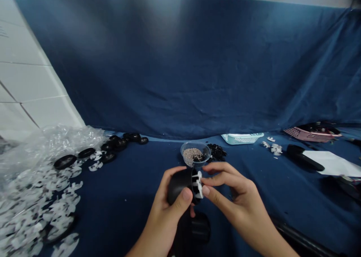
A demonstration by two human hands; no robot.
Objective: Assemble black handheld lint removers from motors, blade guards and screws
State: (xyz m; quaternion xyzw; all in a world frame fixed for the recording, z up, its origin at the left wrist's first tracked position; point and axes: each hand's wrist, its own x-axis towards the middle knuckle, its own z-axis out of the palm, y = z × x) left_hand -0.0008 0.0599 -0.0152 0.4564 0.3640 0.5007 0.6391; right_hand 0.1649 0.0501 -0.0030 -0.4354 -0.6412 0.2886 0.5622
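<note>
My left hand [169, 200] is wrapped round a black cup-shaped part [180, 183], its open end turned to the right. At that opening sits a white plastic piece [199, 184], partly inside the rim. The thumb and fingers of my right hand [234, 195] pinch the white piece from the right. Below my hands lies another black round part [200, 227], partly hidden. Just beyond my hands stands a clear bowl [194, 154] with small metal screws in it.
Loose white pieces [34, 208] are heaped at the left beside clear plastic wrap [56, 142] and black rings [64, 161]. Small black parts [217, 152] lie by the bowl. A light blue basket [242, 138] and a pink basket [310, 134] stand at the back right.
</note>
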